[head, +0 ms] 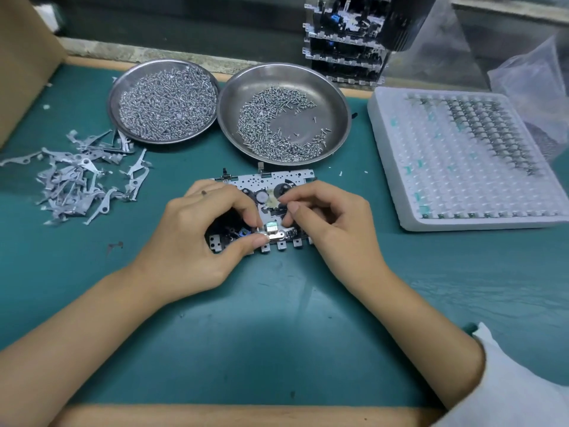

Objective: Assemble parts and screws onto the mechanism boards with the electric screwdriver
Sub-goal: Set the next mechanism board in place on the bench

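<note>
A metal mechanism board (271,180) with black and white gears lies flat on the green mat in the middle. My left hand (197,238) rests on its left half, with thumb and forefinger pinching a small silver metal part (277,235) at the board's near edge. My right hand (329,220) hovers over the right half, fingers curled, its thumb and fingertips touching the same part from the right. The board's left and right ends are hidden under my hands. No electric screwdriver is in view.
Two steel dishes of screws stand behind the board, a full one (163,101) and a half-full one (284,114). Loose metal levers (80,177) lie at left. A white foam tray (465,158) of small parts sits at right. Finished boards (345,41) are stacked at the back.
</note>
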Available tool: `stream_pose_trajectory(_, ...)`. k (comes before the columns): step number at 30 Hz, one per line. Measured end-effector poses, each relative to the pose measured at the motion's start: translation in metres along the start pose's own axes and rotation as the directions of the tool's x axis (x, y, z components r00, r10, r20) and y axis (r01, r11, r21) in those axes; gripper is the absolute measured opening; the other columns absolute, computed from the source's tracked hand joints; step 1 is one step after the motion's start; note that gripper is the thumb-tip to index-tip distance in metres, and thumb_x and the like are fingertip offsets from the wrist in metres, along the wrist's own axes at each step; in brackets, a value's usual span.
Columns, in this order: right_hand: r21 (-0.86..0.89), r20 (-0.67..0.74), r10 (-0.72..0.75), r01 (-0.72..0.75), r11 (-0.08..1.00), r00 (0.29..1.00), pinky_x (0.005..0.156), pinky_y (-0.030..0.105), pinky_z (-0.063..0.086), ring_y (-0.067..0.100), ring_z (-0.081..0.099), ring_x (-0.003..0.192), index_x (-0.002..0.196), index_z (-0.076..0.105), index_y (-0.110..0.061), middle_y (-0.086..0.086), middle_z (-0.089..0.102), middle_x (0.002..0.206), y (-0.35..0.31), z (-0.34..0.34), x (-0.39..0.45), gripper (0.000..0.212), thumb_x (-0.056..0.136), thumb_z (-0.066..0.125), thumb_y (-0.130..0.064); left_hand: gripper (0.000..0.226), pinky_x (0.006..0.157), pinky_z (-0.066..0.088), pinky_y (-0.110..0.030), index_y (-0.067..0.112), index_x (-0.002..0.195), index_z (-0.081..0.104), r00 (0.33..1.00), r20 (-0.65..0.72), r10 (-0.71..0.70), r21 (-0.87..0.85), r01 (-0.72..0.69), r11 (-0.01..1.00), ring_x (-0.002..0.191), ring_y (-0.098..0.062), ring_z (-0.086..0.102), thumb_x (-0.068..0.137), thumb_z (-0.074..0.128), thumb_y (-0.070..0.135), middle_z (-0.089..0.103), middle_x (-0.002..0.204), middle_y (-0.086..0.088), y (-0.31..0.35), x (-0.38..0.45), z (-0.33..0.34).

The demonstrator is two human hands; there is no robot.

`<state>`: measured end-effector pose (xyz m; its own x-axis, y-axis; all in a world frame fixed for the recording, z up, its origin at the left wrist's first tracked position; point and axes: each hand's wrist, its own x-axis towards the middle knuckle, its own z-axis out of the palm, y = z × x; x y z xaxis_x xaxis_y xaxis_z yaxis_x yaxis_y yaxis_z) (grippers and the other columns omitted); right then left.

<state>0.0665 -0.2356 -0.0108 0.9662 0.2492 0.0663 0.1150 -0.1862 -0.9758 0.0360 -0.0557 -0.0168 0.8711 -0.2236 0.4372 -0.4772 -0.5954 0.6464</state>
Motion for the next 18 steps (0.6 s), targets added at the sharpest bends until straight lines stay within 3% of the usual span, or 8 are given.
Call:
stream_pose_trajectory(3,0.030,-0.025,-0.016,0.017,0.999,1.000,0.055,0.029,0.039,0.038,0.051,0.063,0.083,0.069,-0.019,-0.006,0.065,0.063,0.000,-0.001,-0.001,0.025,0.086,0.060,0.004,0.026,0.080,0.048,-0.037,0.012,0.084,0.062,0.999,0.008,-0.047,-0.033,0.047,0.998,0.080,-0.016,0.058,0.076,0.066,0.036,0.066,0.081,0.009,0.002,0.001,-0.002)
stream_pose_trajectory(7,0.020,-0.171,-0.092,0.097,0.995,0.981,0.064,0.028,0.046,0.029,0.059,0.068,0.084,0.067,-0.025,-0.006,0.067,0.067,0.000,0.000,-0.002,0.022,0.085,0.061,-0.004,0.011,0.080,0.048,-0.033,0.027,0.090,0.059,0.991,-0.039,-0.131,-0.135,0.124,0.983,0.082,-0.013,0.061,0.085,0.058,0.036,0.066,0.080,0.012,0.003,0.001,-0.001)
stream_pose_trajectory(9,-0.110,-0.255,-0.200,0.177,0.978,0.946,0.066,0.034,0.046,0.030,0.058,0.069,0.087,0.067,-0.024,0.003,0.067,0.073,0.001,0.001,-0.005,0.017,0.085,0.059,-0.009,0.003,0.079,0.048,-0.025,0.031,0.091,0.059,0.976,-0.109,-0.186,-0.197,0.163,0.967,0.081,-0.009,0.063,0.090,0.056,0.032,0.067,0.081,0.009,0.000,0.003,-0.001)
stream_pose_trajectory(11,-0.349,-0.256,-0.395,0.297,0.889,0.882,0.067,0.032,0.046,0.026,0.056,0.070,0.090,0.069,-0.013,0.004,0.066,0.078,0.003,0.002,-0.008,0.013,0.086,0.059,-0.008,0.009,0.077,0.046,-0.017,0.032,0.093,0.059,0.951,-0.193,-0.243,-0.252,0.192,0.948,0.078,-0.002,0.062,0.093,0.054,0.024,0.067,0.084,0.008,-0.002,0.005,0.000)
stream_pose_trajectory(14,-0.603,-0.073,-0.559,0.410,0.684,0.826,0.078,0.031,0.046,0.027,0.058,0.084,0.101,0.070,-0.004,0.007,0.066,0.095,-0.001,0.017,-0.014,0.023,0.087,0.059,-0.019,0.016,0.072,0.041,-0.011,0.030,0.094,0.057,0.915,-0.290,-0.282,-0.286,0.198,0.938,0.073,0.003,0.058,0.097,0.047,0.018,0.064,0.076,0.013,-0.006,0.008,-0.001)
stream_pose_trajectory(16,-0.705,0.121,-0.504,0.432,0.563,0.855,0.084,0.040,0.047,0.032,0.058,0.098,0.117,0.065,-0.009,0.012,0.063,0.111,-0.006,0.031,-0.016,0.040,0.086,0.061,-0.034,0.019,0.070,0.041,-0.010,0.029,0.093,0.056,0.894,-0.333,-0.300,-0.308,0.198,0.931,0.071,0.004,0.056,0.099,0.044,0.016,0.062,0.073,0.019,-0.008,0.009,0.000)
stream_pose_trajectory(18,-0.825,0.281,-0.352,0.412,0.386,0.893,0.091,0.044,0.044,0.035,0.053,0.110,0.128,0.059,-0.019,0.015,0.055,0.128,-0.010,0.044,-0.017,0.047,0.088,0.057,-0.044,0.019,0.070,0.043,-0.013,0.029,0.090,0.055,0.871,-0.355,-0.340,-0.350,0.214,0.912,0.069,0.002,0.056,0.099,0.042,0.019,0.062,0.071,0.018,-0.011,0.010,0.001)
